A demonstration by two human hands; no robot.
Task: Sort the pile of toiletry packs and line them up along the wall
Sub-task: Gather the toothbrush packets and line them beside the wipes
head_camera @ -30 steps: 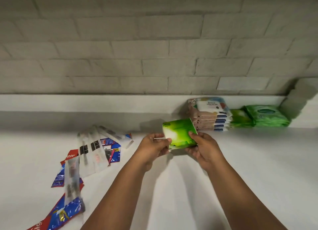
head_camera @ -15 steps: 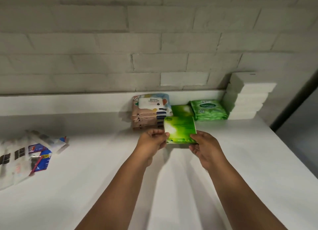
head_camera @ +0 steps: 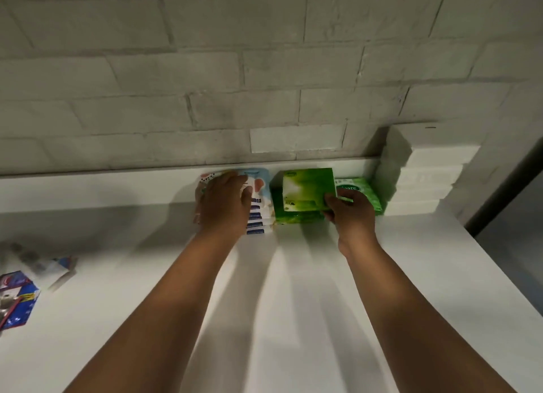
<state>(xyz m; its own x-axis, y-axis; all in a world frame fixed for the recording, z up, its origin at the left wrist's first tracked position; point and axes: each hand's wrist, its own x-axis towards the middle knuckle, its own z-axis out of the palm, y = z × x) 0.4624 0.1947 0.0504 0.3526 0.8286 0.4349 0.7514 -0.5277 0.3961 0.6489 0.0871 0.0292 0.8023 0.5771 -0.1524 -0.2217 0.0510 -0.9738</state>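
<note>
My right hand (head_camera: 351, 209) grips the lower right corner of a bright green pack (head_camera: 307, 188), held just over a stack of similar green packs (head_camera: 289, 216) by the wall. My left hand (head_camera: 226, 203) rests flat, fingers spread, on top of a stack of white and blue wipe packs (head_camera: 260, 213) to the left. A darker green wipe pack (head_camera: 364, 191) lies to the right, partly hidden by my right hand.
A stack of white blocks (head_camera: 423, 172) stands at the right end against the brick wall (head_camera: 264, 69). Loose blue, red and clear toothpaste packs (head_camera: 20, 292) lie at the far left on the white counter (head_camera: 293, 304), whose right edge drops off.
Both hands moved forward to the wall. My left hand let go of the green pack and went onto the wipe stack; my right hand carried the pack over the green stack.
</note>
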